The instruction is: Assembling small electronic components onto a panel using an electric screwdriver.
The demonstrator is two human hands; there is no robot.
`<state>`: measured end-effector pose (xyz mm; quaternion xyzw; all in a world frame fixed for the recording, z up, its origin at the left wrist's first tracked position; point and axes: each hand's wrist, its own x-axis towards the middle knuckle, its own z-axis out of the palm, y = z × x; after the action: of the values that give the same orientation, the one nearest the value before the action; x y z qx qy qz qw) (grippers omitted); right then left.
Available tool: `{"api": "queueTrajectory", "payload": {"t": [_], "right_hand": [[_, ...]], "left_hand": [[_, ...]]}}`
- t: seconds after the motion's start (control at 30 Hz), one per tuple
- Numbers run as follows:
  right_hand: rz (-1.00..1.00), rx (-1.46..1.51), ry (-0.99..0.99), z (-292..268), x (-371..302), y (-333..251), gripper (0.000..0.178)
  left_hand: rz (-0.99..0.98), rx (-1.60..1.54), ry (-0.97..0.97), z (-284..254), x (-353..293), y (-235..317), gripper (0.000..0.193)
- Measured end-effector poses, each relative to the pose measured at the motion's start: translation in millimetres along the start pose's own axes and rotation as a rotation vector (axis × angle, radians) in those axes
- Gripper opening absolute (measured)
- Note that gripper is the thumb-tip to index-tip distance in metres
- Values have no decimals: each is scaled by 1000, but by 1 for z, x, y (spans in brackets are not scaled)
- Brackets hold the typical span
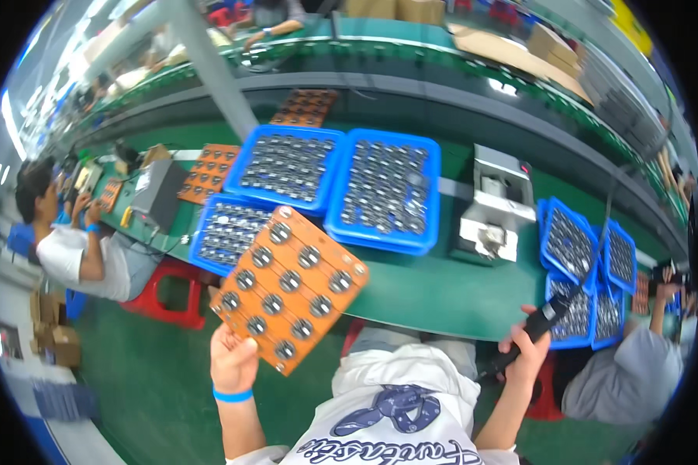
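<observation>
My left hand (pixel 234 358) grips the lower left edge of an orange square board (pixel 290 291), with the thumb on top. Rows of round black parts with light centres sit in the board, which is tilted in front of the blue trays. Wrapped in my right hand (pixel 526 350) is a black electric screwdriver (pixel 545 316). It slants from lower left to upper right, and a cord rises from its upper end. The tip near my lap is hard to make out. Both hands are in front of the table's near edge.
Blue trays (pixel 384 242) full of small round parts stand on the green table (pixel 411 294). A metal machine (pixel 492 205) is right of them, and more blue trays (pixel 570 256) lie farther right. Other orange boards (pixel 209 172) lie at left. People sit on both sides.
</observation>
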<state>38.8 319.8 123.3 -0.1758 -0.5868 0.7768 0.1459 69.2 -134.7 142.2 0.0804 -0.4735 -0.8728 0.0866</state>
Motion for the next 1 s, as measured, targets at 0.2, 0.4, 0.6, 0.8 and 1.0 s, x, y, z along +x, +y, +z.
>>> {"api": "queueTrajectory", "payload": {"t": [0.2, 0.4, 0.6, 0.8, 1.0], "right_hand": [[74, 41, 13, -16, -23, 2, 47], [65, 75, 2, -54, -33, 25, 45], [117, 98, -31, -61, -38, 45, 45], [67, -119, 114, -67, -41, 61, 41], [110, -153, 232, -76, -46, 57, 44]], "left_hand": [[-481, -131, -162, 57, -33, -88, 58], [-653, -237, -127, 108, -66, -164, 55], [-715, -203, -275, 127, -84, -210, 63], [-1050, -346, -637, 110, -67, -233, 77], [-1216, -433, -784, 145, -50, -250, 84]]}}
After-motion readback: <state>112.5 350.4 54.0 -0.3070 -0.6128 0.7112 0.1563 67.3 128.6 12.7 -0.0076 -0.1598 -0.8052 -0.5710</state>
